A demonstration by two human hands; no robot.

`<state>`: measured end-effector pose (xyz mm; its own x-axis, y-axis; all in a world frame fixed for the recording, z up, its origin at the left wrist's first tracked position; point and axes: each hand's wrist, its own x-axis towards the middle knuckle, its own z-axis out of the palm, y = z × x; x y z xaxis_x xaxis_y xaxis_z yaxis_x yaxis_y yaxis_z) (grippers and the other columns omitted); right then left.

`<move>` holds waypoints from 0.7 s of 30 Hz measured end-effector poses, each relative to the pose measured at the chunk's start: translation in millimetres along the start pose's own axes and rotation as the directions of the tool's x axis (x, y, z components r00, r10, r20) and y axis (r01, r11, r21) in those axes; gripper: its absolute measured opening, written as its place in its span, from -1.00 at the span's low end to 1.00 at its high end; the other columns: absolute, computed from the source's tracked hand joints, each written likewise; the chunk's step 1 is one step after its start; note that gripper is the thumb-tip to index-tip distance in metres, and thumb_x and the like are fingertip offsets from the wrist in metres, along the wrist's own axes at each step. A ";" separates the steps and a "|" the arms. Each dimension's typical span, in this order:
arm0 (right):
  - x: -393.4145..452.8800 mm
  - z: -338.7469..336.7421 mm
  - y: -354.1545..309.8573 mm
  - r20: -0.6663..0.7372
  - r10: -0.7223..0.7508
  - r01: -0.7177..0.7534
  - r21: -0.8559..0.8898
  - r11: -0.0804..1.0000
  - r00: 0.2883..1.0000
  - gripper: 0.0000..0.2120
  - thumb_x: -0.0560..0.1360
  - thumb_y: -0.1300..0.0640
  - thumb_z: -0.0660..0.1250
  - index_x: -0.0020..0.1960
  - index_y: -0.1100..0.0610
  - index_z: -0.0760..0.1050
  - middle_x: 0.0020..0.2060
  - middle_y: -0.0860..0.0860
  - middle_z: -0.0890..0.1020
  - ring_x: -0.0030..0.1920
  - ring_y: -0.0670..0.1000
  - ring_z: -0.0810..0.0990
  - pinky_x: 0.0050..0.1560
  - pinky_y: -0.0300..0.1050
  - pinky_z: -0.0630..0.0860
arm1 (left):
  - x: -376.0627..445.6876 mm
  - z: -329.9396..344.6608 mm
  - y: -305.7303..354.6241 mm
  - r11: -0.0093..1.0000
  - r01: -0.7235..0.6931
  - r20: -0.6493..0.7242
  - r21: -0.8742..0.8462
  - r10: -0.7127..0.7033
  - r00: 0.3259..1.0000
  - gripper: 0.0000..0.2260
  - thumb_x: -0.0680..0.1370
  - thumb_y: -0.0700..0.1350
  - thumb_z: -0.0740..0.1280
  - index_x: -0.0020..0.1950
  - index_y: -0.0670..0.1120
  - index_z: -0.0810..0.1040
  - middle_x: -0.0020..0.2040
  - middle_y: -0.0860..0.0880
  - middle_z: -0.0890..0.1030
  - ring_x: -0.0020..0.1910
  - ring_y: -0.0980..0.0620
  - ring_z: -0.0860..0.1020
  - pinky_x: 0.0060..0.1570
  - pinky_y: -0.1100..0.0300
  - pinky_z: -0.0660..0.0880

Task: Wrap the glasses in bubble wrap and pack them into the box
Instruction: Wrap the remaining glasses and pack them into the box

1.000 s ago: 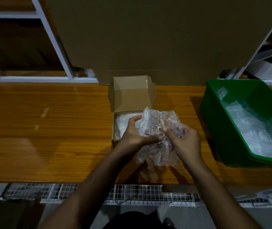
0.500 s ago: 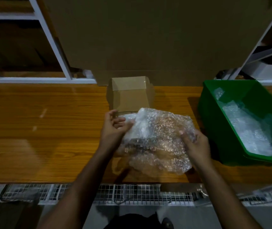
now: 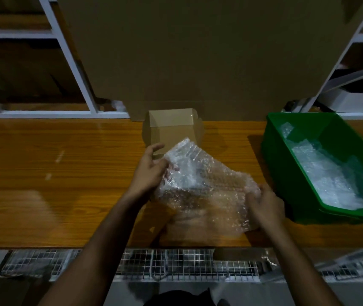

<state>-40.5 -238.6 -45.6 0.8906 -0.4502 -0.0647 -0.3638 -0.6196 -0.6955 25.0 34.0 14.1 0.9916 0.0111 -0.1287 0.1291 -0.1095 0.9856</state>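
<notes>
Fingers (image 3: 256, 196) of both our hands pinch opposite edges of the wrap (image 3: 202, 186) spread low over the table (image 3: 43, 184), before the box (image 3: 171, 129); glasses unclear inside, so a loose fold could spill them.

Two hands spread a sheet of bubble wrap over a small box on a wooden table

The left hand (image 3: 152, 171) grips the bubble wrap (image 3: 202, 186) at its upper left edge; the right hand (image 3: 264, 206) holds its lower right edge; the sheet covers most of the open cardboard box (image 3: 171, 127), whose lid stands up behind; a green bin (image 3: 286, 164) with more wrap inside sits to the right on the table (image 3: 55, 173)
</notes>
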 end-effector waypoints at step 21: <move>23.4 -0.7 -111.6 0.460 -0.455 0.032 0.676 0.736 0.762 -0.72 0.57 0.12 0.37 0.18 0.28 0.60 0.06 0.21 0.70 0.09 0.23 0.68 0.08 0.17 0.61 | 3.6 -13.5 22.7 0.973 -0.079 0.371 0.215 -0.007 0.928 -0.51 0.68 0.22 -0.05 0.30 0.07 0.58 0.24 0.03 0.60 0.12 0.08 0.62 0.04 0.17 0.56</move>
<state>20.8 -180.5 31.0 0.9700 0.2350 -0.0619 -0.0549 -0.0364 -0.9978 31.6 45.0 37.5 0.9187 -0.3581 -0.1668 0.0465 -0.3212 0.9459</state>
